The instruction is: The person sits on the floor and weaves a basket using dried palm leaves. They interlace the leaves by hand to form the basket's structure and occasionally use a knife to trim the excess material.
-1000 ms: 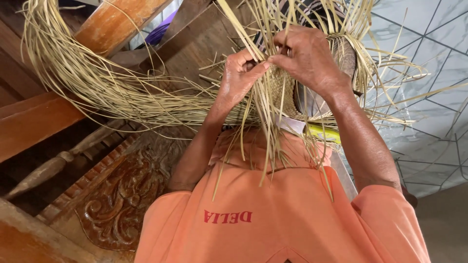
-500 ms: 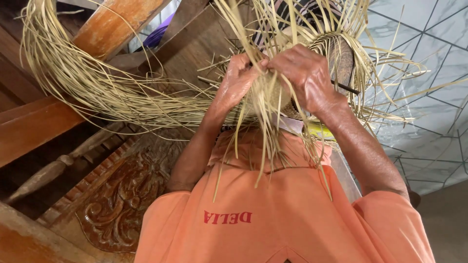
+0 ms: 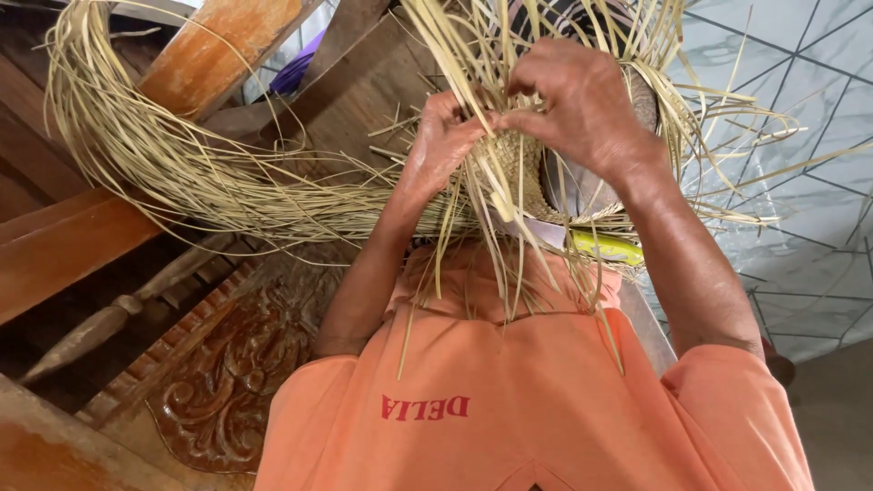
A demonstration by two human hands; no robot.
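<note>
We pinch thin straw strands (image 3: pixel 491 195) with the fingers of our left hand (image 3: pixel 446 145) and right hand (image 3: pixel 582 114), right at the woven mat (image 3: pixel 514 173). Pulled too hard, a dry strand may snap or slip, loosening the weave.

Off to your left you see a heavy wooden beam (image 3: pixel 82 245) running diagonally, its orange-brown face catching the light, with a second plank (image 3: pixel 209 64) of the same colour angled above it. Below them a turned wooden spindle (image 3: pixel 118 314) lies slantwise in shadow. Near the bottom left sits a dark carved wooden panel (image 3: pixel 227 382) with scroll and leaf relief, glossy on its ridges. To your right the floor is pale tiled floor (image 3: pixel 800 182), marbled grey-white with thin dark lines crossing in triangles. A small purple object (image 3: pixel 293 75) shows between the planks at the top; you cannot tell what it is.
</note>
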